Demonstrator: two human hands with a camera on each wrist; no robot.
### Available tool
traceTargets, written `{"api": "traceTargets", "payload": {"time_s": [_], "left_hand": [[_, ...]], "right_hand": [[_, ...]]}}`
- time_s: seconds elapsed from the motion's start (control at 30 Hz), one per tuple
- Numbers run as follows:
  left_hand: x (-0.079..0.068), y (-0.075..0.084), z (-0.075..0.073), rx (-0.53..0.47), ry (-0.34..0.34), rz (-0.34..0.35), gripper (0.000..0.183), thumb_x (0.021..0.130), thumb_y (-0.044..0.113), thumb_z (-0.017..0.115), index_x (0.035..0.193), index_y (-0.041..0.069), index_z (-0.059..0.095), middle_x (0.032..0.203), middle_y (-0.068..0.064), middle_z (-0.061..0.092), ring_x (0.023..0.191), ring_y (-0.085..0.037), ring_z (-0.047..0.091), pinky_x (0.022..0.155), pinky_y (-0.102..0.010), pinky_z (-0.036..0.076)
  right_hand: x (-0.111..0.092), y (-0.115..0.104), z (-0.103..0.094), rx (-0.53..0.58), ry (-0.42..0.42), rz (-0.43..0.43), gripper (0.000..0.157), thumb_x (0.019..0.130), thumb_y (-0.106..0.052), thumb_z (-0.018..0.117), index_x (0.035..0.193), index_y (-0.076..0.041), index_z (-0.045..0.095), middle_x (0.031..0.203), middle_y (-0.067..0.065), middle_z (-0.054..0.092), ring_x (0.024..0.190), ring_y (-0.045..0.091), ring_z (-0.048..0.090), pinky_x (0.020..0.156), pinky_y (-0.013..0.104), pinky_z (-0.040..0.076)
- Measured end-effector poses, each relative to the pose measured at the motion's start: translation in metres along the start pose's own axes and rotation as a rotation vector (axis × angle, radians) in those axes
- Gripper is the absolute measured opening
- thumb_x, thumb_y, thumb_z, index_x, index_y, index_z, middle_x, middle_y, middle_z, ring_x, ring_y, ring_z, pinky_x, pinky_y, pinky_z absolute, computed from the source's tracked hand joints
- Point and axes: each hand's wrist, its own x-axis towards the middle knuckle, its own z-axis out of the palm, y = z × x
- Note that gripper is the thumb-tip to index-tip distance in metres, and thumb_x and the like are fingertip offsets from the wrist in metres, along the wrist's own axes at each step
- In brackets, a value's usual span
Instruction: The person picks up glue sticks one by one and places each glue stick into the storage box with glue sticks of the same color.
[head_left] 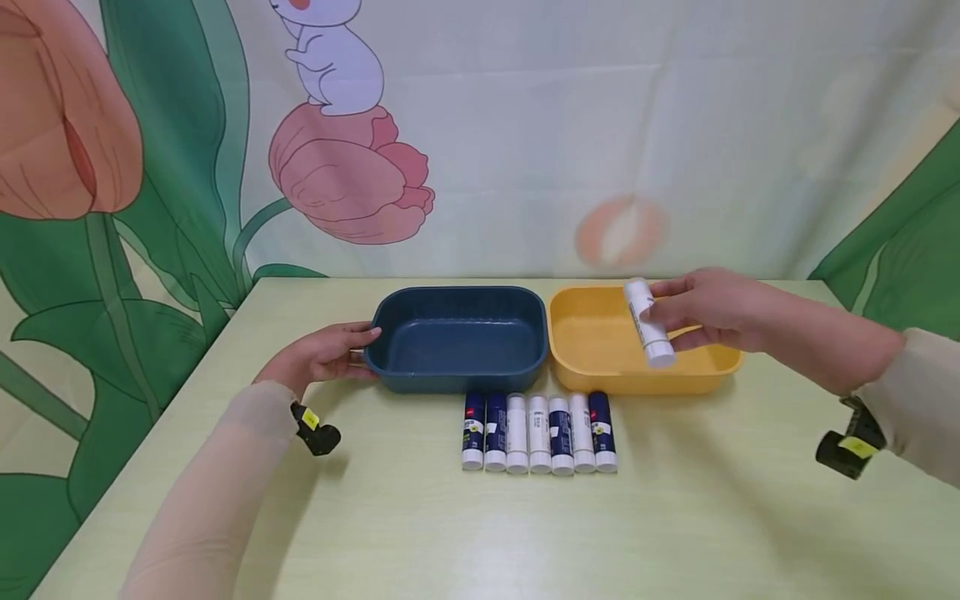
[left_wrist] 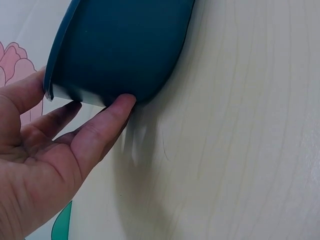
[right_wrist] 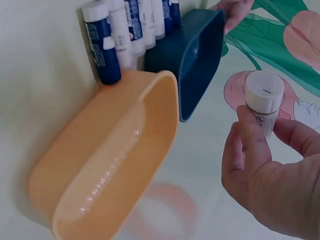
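Note:
My right hand (head_left: 723,310) pinches a white glue stick (head_left: 649,335) between thumb and fingers, held tilted over the yellow bin (head_left: 637,384). The right wrist view shows the stick's white end (right_wrist: 264,95) standing up out of the fingers. At the left end of the dark blue bin (head_left: 450,383), my left hand (head_left: 330,352) holds the rim and outer wall. Up close, one fingertip (left_wrist: 125,101) presses the bin's side while another digit goes behind the rim. Both bins show bare floors inside.
Several glue sticks (head_left: 538,435), some white and some navy with white ends, lie side by side in a row in front of the bins. The bins stand side by side on a pale wooden table (head_left: 480,533). Behind hangs a printed flower curtain (head_left: 495,167).

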Motion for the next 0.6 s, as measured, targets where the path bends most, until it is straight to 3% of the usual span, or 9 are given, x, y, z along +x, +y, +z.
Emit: {"api": "traceTargets", "payload": {"time_s": [0.33,0.6], "left_hand": [[-0.002,-0.002,-0.003,0.037,-0.025,0.016,0.068,0.112,0.031,0.035,0.165,0.006,0.002,0.163,-0.022,0.025,0.105,-0.01,0.06,0.117,-0.05,0.041],[0.001,0.0,0.0,0.03,-0.018,0.0,0.067,0.112,0.029,0.036,0.165,0.007,0.001,0.167,-0.022,0.02,0.116,-0.018,0.055,0.115,-0.048,0.042]], "right_hand": [[0.006,-0.031,-0.022,0.02,0.05,-0.049,0.067,0.106,-0.021,0.056,0.158,0.008,0.026,0.124,0.01,0.055,0.088,0.01,0.067,0.079,0.025,0.064],[0.014,-0.048,-0.039,0.07,0.053,-0.044,0.071,0.105,-0.022,0.057,0.159,0.007,0.021,0.103,-0.003,0.061,0.083,0.006,0.069,0.077,0.025,0.064]]}}
